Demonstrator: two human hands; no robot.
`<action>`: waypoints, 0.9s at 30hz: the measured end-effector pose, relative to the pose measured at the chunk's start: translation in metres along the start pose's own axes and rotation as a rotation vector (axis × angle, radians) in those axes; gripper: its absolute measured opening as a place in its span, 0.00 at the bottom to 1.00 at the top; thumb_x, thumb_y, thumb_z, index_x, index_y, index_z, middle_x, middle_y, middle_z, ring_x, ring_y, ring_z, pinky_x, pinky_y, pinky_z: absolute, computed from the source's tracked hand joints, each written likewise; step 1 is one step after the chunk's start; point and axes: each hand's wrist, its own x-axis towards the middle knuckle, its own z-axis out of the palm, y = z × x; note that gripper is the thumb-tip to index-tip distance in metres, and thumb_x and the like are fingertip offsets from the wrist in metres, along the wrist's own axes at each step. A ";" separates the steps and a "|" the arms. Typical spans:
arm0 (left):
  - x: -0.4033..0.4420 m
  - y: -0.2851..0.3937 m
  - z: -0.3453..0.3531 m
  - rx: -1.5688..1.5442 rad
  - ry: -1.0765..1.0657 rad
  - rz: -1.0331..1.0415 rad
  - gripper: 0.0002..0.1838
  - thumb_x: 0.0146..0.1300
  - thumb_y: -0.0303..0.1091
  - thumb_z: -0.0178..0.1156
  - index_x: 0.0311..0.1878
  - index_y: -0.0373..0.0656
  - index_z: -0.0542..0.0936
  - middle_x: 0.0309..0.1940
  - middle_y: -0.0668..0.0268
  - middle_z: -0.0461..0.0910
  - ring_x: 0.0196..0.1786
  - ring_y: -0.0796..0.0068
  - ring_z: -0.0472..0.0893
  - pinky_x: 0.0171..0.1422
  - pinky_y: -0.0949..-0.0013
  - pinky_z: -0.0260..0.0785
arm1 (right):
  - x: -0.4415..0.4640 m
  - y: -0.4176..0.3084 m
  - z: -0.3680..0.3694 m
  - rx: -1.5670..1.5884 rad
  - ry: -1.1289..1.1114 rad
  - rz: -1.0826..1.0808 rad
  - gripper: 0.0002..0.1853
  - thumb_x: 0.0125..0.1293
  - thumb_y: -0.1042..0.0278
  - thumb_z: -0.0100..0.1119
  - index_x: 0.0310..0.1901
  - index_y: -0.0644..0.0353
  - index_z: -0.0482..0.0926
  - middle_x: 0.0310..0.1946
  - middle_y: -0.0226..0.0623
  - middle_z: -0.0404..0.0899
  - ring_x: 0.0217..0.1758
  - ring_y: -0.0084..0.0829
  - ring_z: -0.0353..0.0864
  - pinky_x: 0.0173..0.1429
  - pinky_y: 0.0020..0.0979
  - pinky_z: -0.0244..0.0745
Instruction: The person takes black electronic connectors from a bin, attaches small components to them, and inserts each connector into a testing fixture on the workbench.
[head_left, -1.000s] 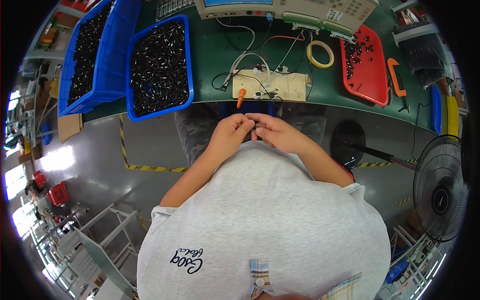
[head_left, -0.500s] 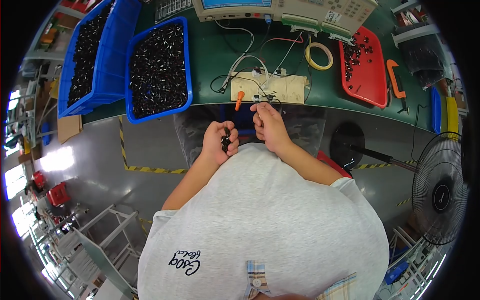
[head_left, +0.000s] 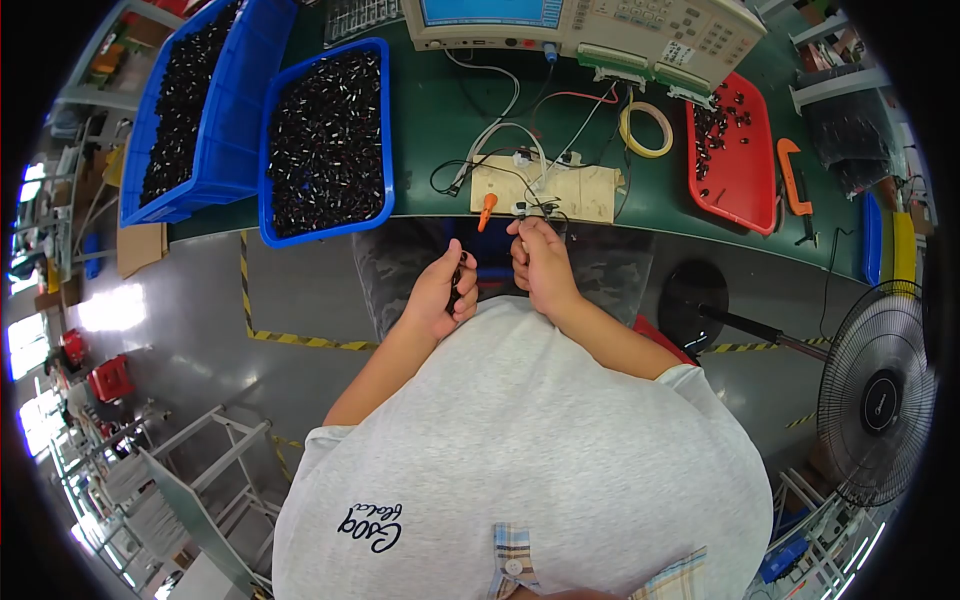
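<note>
My left hand (head_left: 432, 292) is curled around several small black parts (head_left: 458, 284), which show between thumb and fingers below the table edge. With fingertips pinched, my right hand (head_left: 546, 268) is at the front edge of a pale wooden board (head_left: 592, 194) with wires on it. Whatever lies between those fingertips is too small to name. Just above them, a small dark fitting (head_left: 530, 209) sits on the board's edge. An orange clip (head_left: 487, 212) stands at the board's left front, near my right hand.
Blue trays (head_left: 388, 150) of small black parts stand on the left. On the right are a red tray (head_left: 765, 190) with similar parts, a tape roll (head_left: 662, 150) and an orange-handled tool (head_left: 794, 178). A bench instrument (head_left: 640, 30) stands behind; a fan (head_left: 880, 400) is at right.
The view has shifted slightly. My left fingers have turned and closed further over the black parts, so fewer show. My right hand remains pinched at the board's front edge.
</note>
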 end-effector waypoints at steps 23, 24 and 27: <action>-0.052 -0.012 -0.047 0.315 0.316 0.216 0.12 0.75 0.40 0.61 0.47 0.41 0.76 0.16 0.72 0.67 0.12 0.82 0.62 0.15 0.74 0.52 | -0.009 -0.010 0.009 0.036 -0.016 0.064 0.10 0.80 0.56 0.48 0.48 0.52 0.73 0.23 0.21 0.64 0.16 0.14 0.55 0.18 0.22 0.50; -0.045 -0.013 -0.040 0.302 0.310 0.225 0.12 0.74 0.40 0.62 0.47 0.40 0.77 0.17 0.73 0.67 0.12 0.82 0.62 0.16 0.74 0.51 | -0.009 -0.011 0.008 0.020 -0.023 0.060 0.11 0.80 0.56 0.49 0.49 0.52 0.73 0.22 0.21 0.63 0.16 0.14 0.55 0.18 0.21 0.50; -0.025 -0.016 -0.024 0.348 0.255 0.242 0.15 0.75 0.41 0.62 0.53 0.38 0.79 0.17 0.73 0.67 0.13 0.83 0.63 0.16 0.74 0.51 | -0.011 -0.011 -0.004 -0.094 -0.059 0.081 0.12 0.80 0.56 0.52 0.53 0.54 0.75 0.22 0.20 0.64 0.17 0.12 0.55 0.18 0.21 0.48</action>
